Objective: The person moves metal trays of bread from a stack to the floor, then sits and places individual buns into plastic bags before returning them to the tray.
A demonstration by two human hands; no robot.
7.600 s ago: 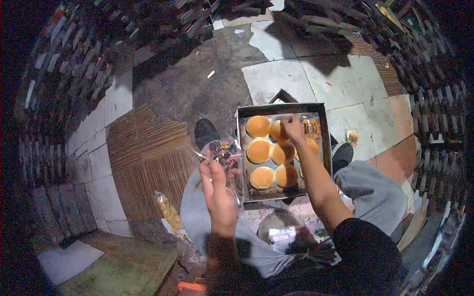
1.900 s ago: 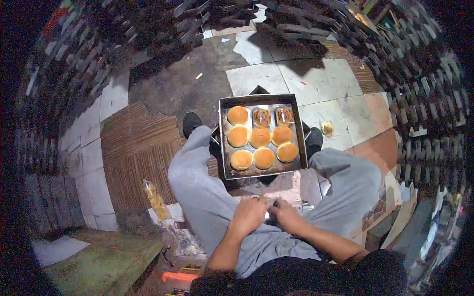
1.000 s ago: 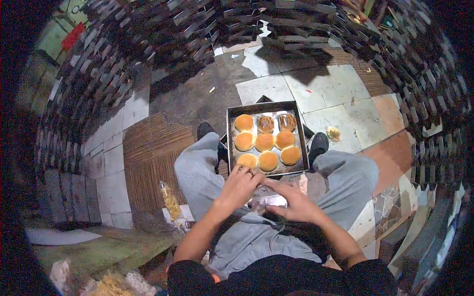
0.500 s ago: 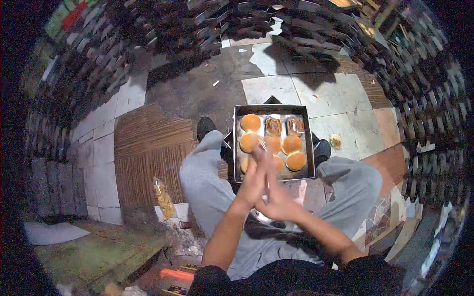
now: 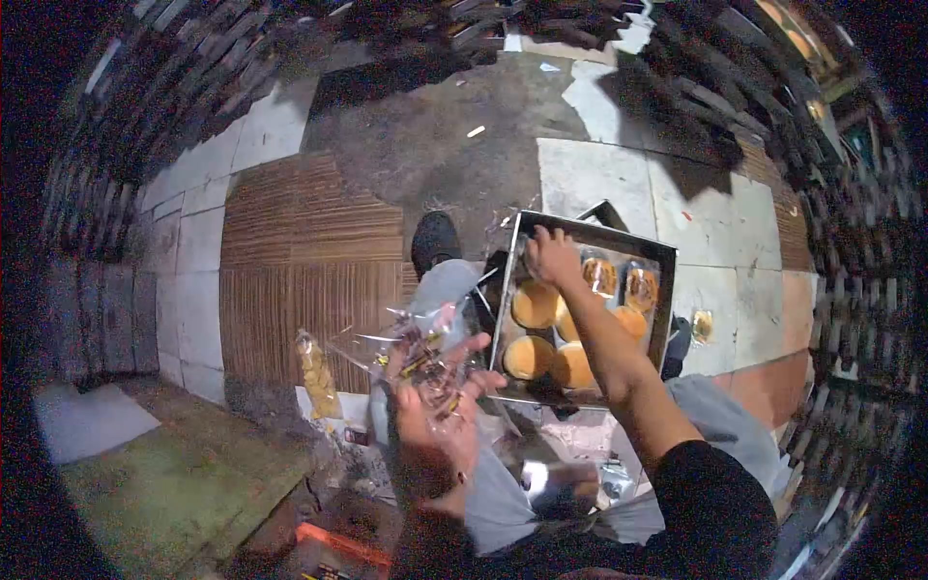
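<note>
My left hand (image 5: 435, 396) holds crinkled clear plastic wrappers (image 5: 430, 358) with dark and yellow print, left of the box. A square metal tray (image 5: 667, 333) with raised walls sits between the legs. My right hand (image 5: 553, 256) reaches into its upper left corner, fingers curled down; what they touch is hidden beneath them. Round golden buns lie in the tray, such as one at the left (image 5: 534, 304) and one at the lower left (image 5: 529, 358). Two wrapped brown-topped pieces (image 5: 599, 277) (image 5: 641, 288) are at its upper right.
A clear bag of yellowish food (image 5: 315, 375) lies on the floor at the left. A small packet (image 5: 703, 327) is right of the tray. An orange-red crate (image 5: 343, 543) stands at the bottom. A green board (image 5: 184, 474) is at the lower left.
The hands, earlier together over the tray's lower part, have parted. The left now holds wrappers at the left; the right has moved to the upper left corner. The view has shifted and turned.
</note>
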